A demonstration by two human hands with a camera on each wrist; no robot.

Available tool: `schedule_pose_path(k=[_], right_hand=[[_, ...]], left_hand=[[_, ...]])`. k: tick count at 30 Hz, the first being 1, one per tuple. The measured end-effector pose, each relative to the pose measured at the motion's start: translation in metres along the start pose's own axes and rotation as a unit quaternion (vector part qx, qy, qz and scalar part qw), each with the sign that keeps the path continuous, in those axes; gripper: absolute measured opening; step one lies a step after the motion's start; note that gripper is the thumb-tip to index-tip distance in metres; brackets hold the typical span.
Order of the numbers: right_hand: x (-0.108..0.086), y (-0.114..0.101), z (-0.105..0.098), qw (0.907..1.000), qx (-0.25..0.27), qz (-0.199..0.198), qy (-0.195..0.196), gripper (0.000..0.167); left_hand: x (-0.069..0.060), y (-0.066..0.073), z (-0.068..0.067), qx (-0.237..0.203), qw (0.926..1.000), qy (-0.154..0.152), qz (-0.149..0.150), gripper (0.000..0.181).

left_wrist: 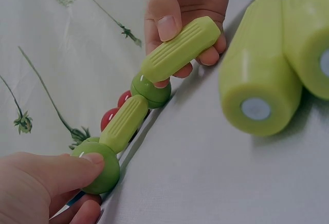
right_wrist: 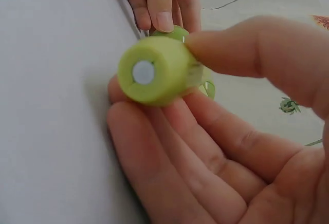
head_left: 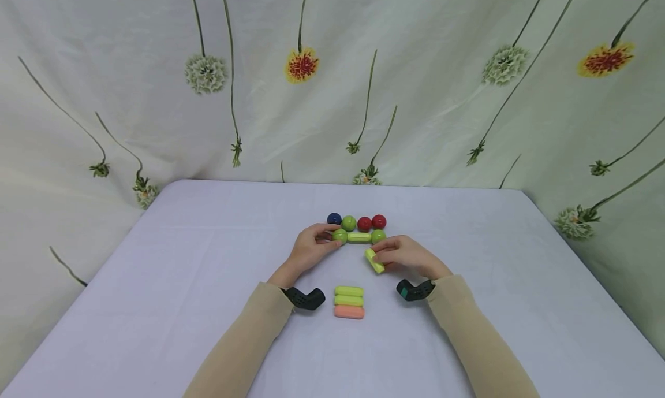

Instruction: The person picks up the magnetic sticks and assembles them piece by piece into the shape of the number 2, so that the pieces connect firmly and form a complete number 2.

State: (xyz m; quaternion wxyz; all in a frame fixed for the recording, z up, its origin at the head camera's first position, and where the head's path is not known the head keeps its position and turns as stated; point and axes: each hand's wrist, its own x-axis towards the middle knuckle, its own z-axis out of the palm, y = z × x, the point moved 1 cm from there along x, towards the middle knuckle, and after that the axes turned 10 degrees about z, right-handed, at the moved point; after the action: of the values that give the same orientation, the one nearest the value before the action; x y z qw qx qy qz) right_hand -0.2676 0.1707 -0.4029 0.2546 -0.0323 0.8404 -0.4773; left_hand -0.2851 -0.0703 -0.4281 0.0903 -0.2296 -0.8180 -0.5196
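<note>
While the left hand (head_left: 309, 249), presumably steadying, grips the bar's (head_left: 359, 237) nine-o'clock ball (head_left: 340, 235), the right hand (head_left: 407, 255) pinches a five-o'clock rod (head_left: 373, 260).

Left hand (head_left: 310, 250) pinching left green ball (head_left: 340, 235), left end of a ball-rod-ball line: yellow-green rod (head_left: 359, 237) in the middle, right green ball (head_left: 378, 236) at the other end. Right hand (head_left: 409, 255) holds a second rod (head_left: 374, 261), slanted, far end to the left, just near of that line. Can't tell if it touches the right ball. Just far of the line, left to right: blue ball (head_left: 334, 218), third green ball (head_left: 348, 223), two red balls (head_left: 372, 222). Near side, between the wrists: two yellow-green rods (head_left: 348, 296) side by side, coral rod (head_left: 349, 312) nearest. All on white tabletop (head_left: 208, 259); flower-print cloth (head_left: 426, 109) behind.
</note>
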Motion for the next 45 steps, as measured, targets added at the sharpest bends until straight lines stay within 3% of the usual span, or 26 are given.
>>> schedule_pose_path(k=[10, 23, 45], right_hand=[[0.0, 0.007, -0.007, 0.9987, 0.048, 0.004, -0.019, 0.044], [-0.004, 0.01, -0.014, 0.994, 0.099, 0.046, 0.009, 0.047], [0.001, 0.013, -0.016, 0.9899, 0.119, 0.067, 0.037, 0.042]], left_hand=[[-0.001, -0.001, 0.0, -0.005, 1.0, 0.0, 0.0, 0.036], [0.0, -0.001, 0.001, -0.009, 0.9999, -0.001, -0.007, 0.036], [0.0, 0.003, 0.0, -0.006, 0.9999, -0.002, -0.009, 0.036]])
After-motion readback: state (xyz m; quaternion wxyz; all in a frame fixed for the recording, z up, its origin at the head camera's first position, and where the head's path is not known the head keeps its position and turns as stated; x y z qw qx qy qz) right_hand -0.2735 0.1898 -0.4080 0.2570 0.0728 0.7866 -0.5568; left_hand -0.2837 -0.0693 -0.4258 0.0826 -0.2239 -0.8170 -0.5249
